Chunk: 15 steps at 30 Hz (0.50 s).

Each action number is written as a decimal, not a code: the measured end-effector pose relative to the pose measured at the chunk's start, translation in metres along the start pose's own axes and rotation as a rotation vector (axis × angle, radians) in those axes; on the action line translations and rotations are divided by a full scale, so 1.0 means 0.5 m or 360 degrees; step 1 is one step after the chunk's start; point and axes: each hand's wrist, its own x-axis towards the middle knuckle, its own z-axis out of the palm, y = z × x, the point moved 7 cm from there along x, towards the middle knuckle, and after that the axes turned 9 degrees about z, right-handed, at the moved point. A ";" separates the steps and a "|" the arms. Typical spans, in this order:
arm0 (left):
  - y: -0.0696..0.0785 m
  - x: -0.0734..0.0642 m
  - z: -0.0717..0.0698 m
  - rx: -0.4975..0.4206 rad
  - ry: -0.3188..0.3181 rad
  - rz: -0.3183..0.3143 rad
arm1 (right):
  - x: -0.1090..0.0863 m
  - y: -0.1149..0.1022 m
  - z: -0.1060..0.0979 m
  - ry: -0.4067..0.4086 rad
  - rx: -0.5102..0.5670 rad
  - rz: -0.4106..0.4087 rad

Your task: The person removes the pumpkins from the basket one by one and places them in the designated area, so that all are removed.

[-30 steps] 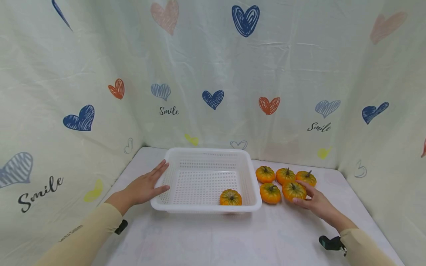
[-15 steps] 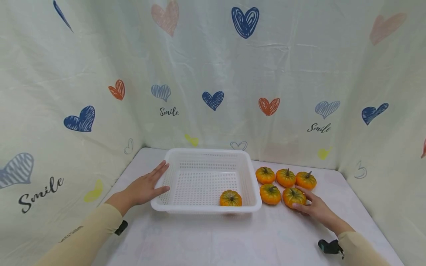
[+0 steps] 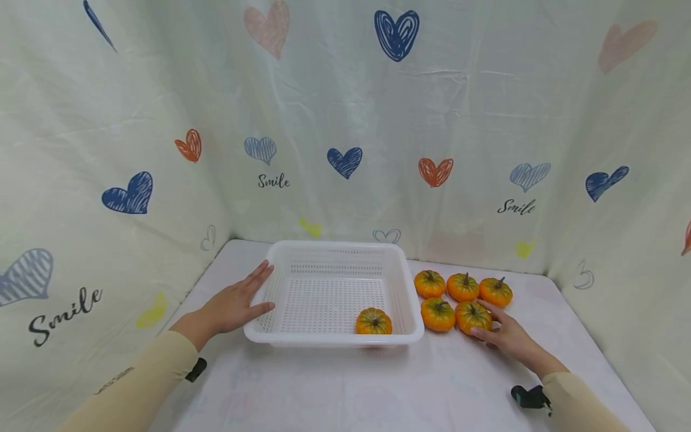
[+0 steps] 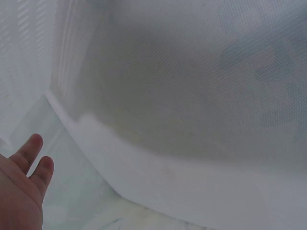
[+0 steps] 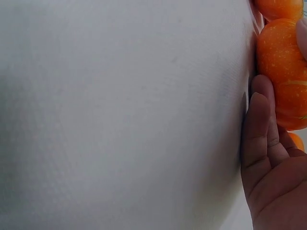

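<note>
My left hand (image 3: 232, 306) rests with straight, spread fingers against the left rim of a white plastic basket (image 3: 335, 340); the left wrist view shows part of the same hand (image 4: 24, 182) beside the perforated wall. At the right of the basket my right hand (image 3: 510, 336) holds a small orange-and-green pumpkin (image 3: 472, 317), thumb on its near side and fingers round its right side. In the right wrist view, fingers (image 5: 259, 124) lie low along that pumpkin (image 5: 283, 72), close over the tabletop. One pumpkin (image 3: 373, 322) sits inside the basket, in its front right part.
Beside the held pumpkin sits another pumpkin (image 3: 438, 315), with a back row of three, among them the rightmost pumpkin (image 3: 495, 292). All stand on a white-covered table (image 3: 345, 390). A curtain (image 3: 464, 120) printed with hearts encloses the back and sides.
My right hand has brought the pumpkin slightly down and towards me, then a little left, nearer its front-row neighbour. The left hand and basket have stayed put.
</note>
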 end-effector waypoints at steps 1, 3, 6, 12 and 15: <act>0.000 0.000 0.000 -0.0001 0.0001 0.0001 | 0.001 0.000 0.001 0.0005 0.0005 -0.0005; 0.001 0.000 -0.001 -0.0003 0.0004 0.0004 | 0.002 -0.002 0.001 0.0016 0.0009 -0.0013; 0.004 0.000 -0.001 0.0000 0.0000 0.0002 | 0.002 -0.003 0.002 0.0028 0.0016 -0.0009; 0.011 0.000 -0.008 -0.0009 0.0016 0.0016 | 0.002 -0.003 0.004 0.0030 0.0025 -0.0006; 0.012 -0.001 -0.009 -0.0008 0.0012 0.0013 | 0.002 -0.001 0.004 0.0027 0.0023 -0.0007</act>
